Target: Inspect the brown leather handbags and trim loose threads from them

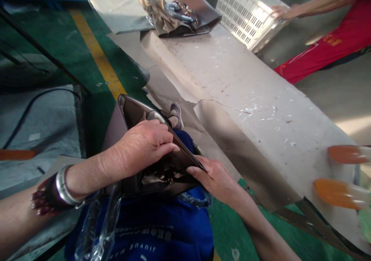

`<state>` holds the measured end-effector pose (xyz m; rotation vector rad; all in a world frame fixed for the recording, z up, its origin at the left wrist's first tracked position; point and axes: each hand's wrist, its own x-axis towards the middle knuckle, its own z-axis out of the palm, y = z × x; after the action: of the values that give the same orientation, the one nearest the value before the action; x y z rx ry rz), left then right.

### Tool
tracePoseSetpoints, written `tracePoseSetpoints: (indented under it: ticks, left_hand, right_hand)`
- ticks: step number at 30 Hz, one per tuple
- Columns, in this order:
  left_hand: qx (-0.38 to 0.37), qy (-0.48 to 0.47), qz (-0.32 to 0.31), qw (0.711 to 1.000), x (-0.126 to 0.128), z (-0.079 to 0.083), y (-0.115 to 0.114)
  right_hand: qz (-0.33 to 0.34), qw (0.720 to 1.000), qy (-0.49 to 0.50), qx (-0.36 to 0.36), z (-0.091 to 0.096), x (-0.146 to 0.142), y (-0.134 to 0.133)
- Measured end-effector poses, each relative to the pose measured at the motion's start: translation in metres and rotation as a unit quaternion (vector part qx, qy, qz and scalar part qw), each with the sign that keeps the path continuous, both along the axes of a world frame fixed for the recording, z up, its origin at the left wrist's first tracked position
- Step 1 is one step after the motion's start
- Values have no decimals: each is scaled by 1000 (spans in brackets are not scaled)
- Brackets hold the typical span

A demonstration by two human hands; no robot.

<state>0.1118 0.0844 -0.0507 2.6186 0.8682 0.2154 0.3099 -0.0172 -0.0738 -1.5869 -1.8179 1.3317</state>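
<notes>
A taupe handbag [112,127] sits tilted on my lap with its top opening facing up. My left hand [150,139] reaches across the opening, its fingers curled and its thumb pressed at the far wall's edge; its fingertips are partly hidden. Pinched between the thumb and fingers of my right hand [216,176] is the right end of the bag's rim. Pale material [155,116] shows inside, beyond my left knuckles. The straps [108,218], wrapped in clear plastic, hang over my blue apron [156,230].
A paper-covered table [232,83] runs along the right. On it lie a second brown bag [199,9] with crumpled material and two orange-tipped objects [336,193]. A co-worker's hand [281,12] grips a white crate [240,13]. A grey surface [43,121] is at left.
</notes>
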Motion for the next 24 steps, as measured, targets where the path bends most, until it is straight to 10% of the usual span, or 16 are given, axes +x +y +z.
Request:
tracePoseSetpoints:
  ticks: [24]
  left_hand:
    - [-34,40,24,998,4,0,2]
  right_hand:
    - [-33,999,27,22,-11,-9,-6]
